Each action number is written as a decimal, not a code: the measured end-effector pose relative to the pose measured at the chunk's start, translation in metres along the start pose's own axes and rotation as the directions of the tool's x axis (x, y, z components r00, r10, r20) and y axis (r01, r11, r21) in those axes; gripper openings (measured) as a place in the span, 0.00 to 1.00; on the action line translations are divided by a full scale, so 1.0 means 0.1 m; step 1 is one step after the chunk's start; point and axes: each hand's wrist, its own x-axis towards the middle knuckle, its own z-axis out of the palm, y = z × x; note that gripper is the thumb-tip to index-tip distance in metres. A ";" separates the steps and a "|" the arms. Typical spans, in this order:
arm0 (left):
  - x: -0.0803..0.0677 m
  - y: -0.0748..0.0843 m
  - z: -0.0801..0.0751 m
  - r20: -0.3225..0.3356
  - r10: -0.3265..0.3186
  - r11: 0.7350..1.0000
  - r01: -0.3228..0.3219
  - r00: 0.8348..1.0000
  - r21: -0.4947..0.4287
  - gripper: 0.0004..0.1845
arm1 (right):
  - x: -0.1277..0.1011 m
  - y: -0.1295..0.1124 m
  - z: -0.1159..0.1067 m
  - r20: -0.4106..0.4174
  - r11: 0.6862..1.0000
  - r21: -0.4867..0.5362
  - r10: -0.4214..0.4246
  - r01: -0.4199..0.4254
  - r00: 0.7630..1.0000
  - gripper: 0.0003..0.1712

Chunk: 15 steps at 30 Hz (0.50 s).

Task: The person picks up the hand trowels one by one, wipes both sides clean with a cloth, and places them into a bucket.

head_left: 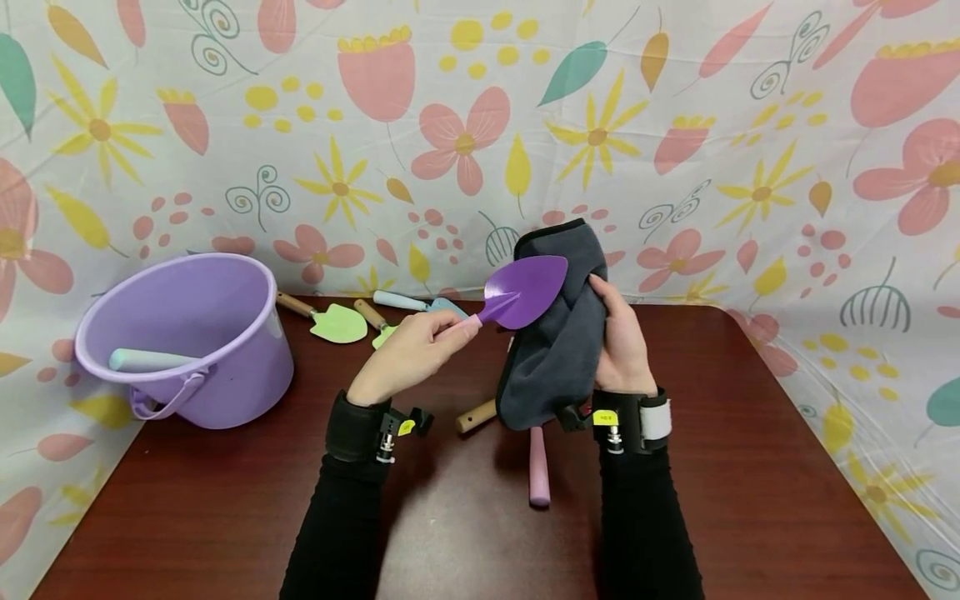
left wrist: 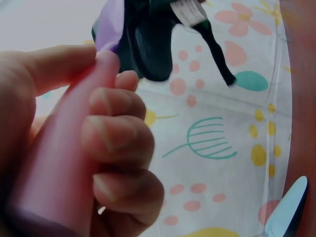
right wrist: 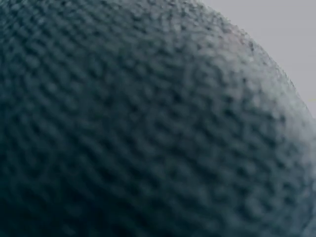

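My left hand (head_left: 408, 357) grips a small garden trowel (head_left: 531, 290) by its pink handle, fingers curled round it in the left wrist view. Its purple blade is raised above the table and overlaps the upper part of a dark grey cloth (head_left: 558, 362). The cloth has black edging and hangs in folds from my right hand (head_left: 626, 346), which holds it with the thumb on its near side; the other fingers are mostly hidden behind it. In the right wrist view the cloth (right wrist: 148, 128) fills nearly everything.
A purple bucket (head_left: 251, 379) at the left holds a tool with a pale green handle (head_left: 146, 360). Behind lie a green trowel (head_left: 339, 324), another wooden-handled tool (head_left: 370, 314) and a blue tool (head_left: 401, 301). A wooden handle (head_left: 477, 416) and a pink handle (head_left: 539, 475) show below the cloth.
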 end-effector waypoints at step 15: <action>0.06 0.06 0.13 -0.100 0.083 0.996 -0.086 0.992 -0.025 0.21 | 0.10 0.22 0.00 0.150 0.934 -0.277 0.274 -0.225 0.950 0.23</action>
